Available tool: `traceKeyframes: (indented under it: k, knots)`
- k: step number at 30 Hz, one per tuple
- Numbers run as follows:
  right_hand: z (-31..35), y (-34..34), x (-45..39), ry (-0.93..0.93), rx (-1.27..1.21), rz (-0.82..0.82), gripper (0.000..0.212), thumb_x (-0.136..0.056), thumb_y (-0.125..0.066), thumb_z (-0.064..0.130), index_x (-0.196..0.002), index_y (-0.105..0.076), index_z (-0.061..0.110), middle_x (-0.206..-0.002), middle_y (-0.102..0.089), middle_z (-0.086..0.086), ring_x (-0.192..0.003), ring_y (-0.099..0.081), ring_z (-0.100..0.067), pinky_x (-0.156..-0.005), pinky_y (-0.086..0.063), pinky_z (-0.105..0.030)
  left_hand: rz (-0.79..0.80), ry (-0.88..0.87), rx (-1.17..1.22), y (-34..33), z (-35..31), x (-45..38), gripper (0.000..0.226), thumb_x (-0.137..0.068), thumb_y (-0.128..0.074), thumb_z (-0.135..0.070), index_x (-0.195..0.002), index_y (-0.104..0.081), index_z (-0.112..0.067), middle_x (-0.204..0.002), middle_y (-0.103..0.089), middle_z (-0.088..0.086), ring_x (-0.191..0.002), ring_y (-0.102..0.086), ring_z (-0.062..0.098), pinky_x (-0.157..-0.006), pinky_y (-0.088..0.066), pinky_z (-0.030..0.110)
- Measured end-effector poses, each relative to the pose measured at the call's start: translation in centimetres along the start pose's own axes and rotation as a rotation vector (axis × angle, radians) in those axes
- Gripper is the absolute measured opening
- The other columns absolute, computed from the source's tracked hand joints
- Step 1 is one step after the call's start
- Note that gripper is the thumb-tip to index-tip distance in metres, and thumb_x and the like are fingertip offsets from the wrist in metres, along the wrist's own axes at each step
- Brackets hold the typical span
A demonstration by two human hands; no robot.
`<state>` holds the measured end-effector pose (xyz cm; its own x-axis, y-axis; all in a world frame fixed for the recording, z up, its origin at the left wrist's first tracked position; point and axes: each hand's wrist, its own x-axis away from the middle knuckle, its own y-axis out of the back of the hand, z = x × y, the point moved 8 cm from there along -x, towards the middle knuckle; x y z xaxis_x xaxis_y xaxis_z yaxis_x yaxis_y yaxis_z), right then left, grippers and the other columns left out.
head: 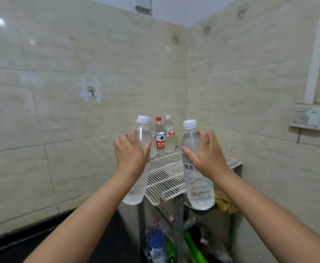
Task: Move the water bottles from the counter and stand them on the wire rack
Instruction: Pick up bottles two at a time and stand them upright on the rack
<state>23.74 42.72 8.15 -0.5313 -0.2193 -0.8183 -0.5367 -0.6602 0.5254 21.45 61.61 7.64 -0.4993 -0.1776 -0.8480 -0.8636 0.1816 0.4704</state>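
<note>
step: carry to wire rack (166,173) | grip: our left hand (130,154) and right hand (208,154) each clasp a clear bottle, held before the rack | advice: we lower both upright, clear of standing bottles (160,137)

Clear, glossy plastic water bottles (197,179) with smooth white plastic caps (189,123); a white coated wire rack (166,173) on a dull metal frame (178,224); glossy beige wall tiles (60,54).
</note>
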Motion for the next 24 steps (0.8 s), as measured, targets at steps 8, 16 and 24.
traceKeyframes:
  k: [8, 16, 24]
  knots:
    - [-6.6, -8.0, -8.5, 0.010, -0.075, 0.051, 0.060, -0.074, -0.049, 0.037, -0.113, -0.046, -0.009, -0.106, -0.049, -0.027, -0.097, -0.050, -0.038, -0.074, -0.033, -0.032, -0.060, 0.011, -0.102, -10.3, 1.6, -6.1, 0.050, -0.071, -0.073, -0.027, -0.098, -0.037, -0.005, -0.072, -0.056, 0.029, -0.063, -0.055, 0.041, -0.056, -0.049, 0.042]
    - [-13.5, -17.9, -14.1, 0.022, -0.184, 0.166, 0.075, -0.074, -0.039, 0.053, -0.120, -0.042, -0.006, -0.112, -0.049, -0.023, -0.101, -0.050, -0.035, -0.079, -0.034, -0.029, -0.099, 0.129, -0.127, -20.5, 3.8, -10.8, 0.048, -0.078, -0.062, -0.035, -0.105, -0.049, 0.004, -0.077, -0.056, 0.024, -0.065, -0.048, 0.029, -0.055, -0.042, 0.036]
    - [-18.3, -26.5, -18.0, 0.071, -0.309, 0.311, 0.053, -0.081, -0.066, 0.027, -0.117, -0.044, -0.005, -0.116, -0.048, -0.024, -0.104, -0.049, -0.036, -0.088, -0.045, -0.043, -0.149, 0.249, -0.258, -27.2, 6.8, -11.9, 0.056, -0.071, -0.067, -0.039, -0.106, -0.042, -0.003, -0.075, -0.058, 0.021, -0.060, -0.057, 0.034, -0.050, -0.050, 0.035]
